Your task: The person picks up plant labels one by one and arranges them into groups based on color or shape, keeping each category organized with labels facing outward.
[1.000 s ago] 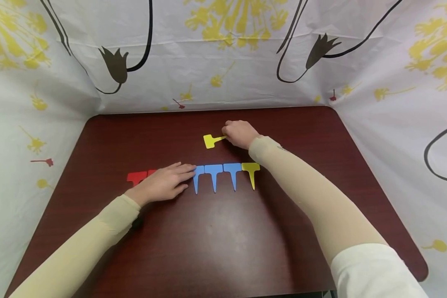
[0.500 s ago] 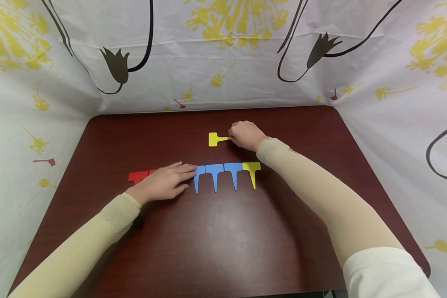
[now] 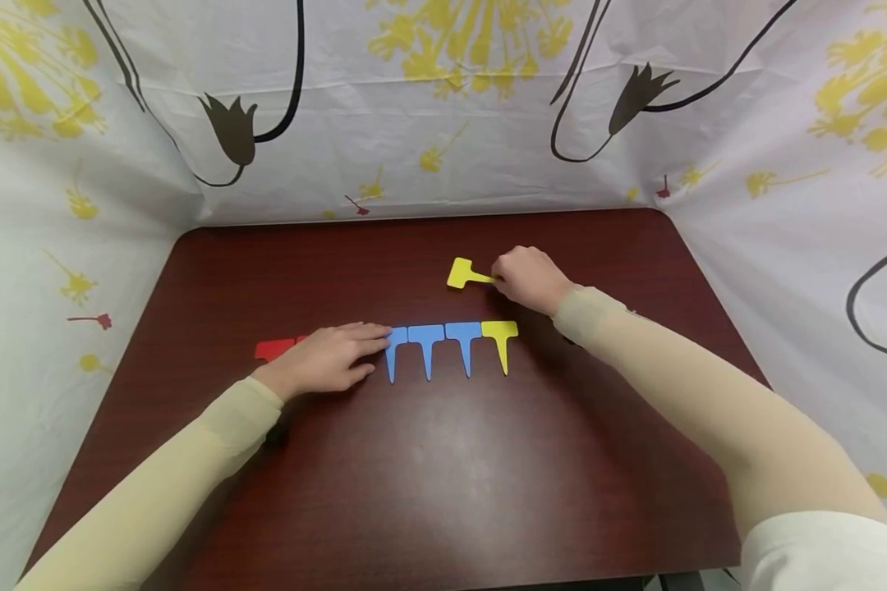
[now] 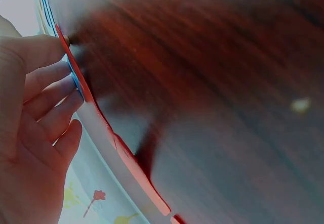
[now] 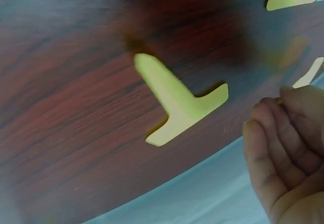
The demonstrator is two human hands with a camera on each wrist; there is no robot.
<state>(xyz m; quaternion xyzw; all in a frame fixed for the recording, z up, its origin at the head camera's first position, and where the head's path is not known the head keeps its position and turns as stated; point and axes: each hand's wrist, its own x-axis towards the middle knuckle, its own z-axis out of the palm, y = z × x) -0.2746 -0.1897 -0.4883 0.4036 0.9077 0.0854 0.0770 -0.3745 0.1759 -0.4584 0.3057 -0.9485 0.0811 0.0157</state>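
T-shaped plant labels lie edge to edge in a row, red (image 3: 273,350) at the left, blue (image 3: 425,333) in the middle, yellow (image 3: 499,330) at the right end. My left hand (image 3: 333,358) rests over the row with its fingers extended, hiding part of it; fingertips touch the leftmost visible blue label. My right hand (image 3: 534,279) pinches a second yellow plant label (image 3: 460,272) by its stem, head pointing left, beyond the row. In the right wrist view, another yellow label (image 5: 179,102) lies loose on the table; the head view does not show it.
The dark wood table (image 3: 414,476) has a patterned white sheet (image 3: 443,148) hanging behind it and on both sides. Its front edge shows at the bottom of the head view.
My right hand has moved to the right, carrying the pinched yellow plant label, which has also turned slightly. The left hand stays in place on the row.
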